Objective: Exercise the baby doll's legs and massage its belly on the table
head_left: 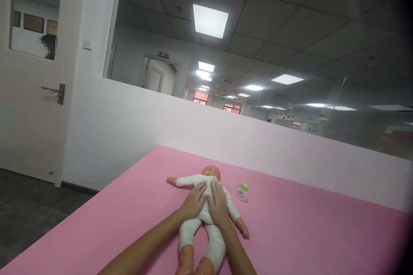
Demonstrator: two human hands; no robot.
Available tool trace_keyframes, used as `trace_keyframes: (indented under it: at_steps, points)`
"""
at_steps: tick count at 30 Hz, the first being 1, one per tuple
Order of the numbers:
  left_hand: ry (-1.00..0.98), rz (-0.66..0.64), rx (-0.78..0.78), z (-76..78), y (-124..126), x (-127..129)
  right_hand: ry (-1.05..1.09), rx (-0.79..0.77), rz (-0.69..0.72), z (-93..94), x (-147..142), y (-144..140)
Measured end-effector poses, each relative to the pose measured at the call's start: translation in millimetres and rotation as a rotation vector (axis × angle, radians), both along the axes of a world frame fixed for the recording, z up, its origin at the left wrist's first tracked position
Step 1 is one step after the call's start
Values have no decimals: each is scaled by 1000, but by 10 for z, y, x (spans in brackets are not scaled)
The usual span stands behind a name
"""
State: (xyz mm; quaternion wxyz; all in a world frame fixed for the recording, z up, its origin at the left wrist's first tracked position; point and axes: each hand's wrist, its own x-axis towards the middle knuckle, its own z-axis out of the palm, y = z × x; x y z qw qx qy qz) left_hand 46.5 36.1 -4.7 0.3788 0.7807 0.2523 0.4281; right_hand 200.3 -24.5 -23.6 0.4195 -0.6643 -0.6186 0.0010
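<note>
A baby doll [204, 215] with a white cloth body lies on its back on the pink table top [290, 232], its head away from me and its legs toward me. My left hand [194, 201] rests flat on the left side of the doll's torso, fingers stretched toward its chest. On the other side of the torso lies my right hand [218, 202], also flat with its fingers extended. The two hands are close together, thumbs near the doll's middle. To the right of the doll, by its arm, stands a small clear bottle [242, 193] with a green cap.
A white wall [180, 124] with a large window [290, 43] runs along the table's far edge. At the left are a closed door [35, 107] and dark floor [29, 210]. Part of a person [49, 46] shows through the door's pane.
</note>
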Motion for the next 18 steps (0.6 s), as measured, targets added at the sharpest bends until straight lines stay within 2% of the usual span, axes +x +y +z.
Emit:
trace_keyframes:
  at_steps: [2, 5, 10, 12, 15, 16, 18]
  points:
    - [96, 3, 72, -90, 21, -24, 30, -23, 1, -79, 40, 22]
    - [281, 88, 175, -118, 31, -72, 16, -55, 20, -17, -32, -53]
    - [421, 189, 189, 33, -48, -134, -16, -82, 70, 287, -206, -241]
    - [465, 247, 196, 89, -112, -128, -1, -76, 123, 329, -211, -258]
    - [427, 323, 280, 85, -183, -104, 38, -28, 181, 219, -140, -214]
    - [382, 310, 340, 56, -184, -102, 63, -4, 171, 146, -102, -189]
    - [299, 187, 452, -25, -143, -118, 102, -15, 202, -16, -23, -141]
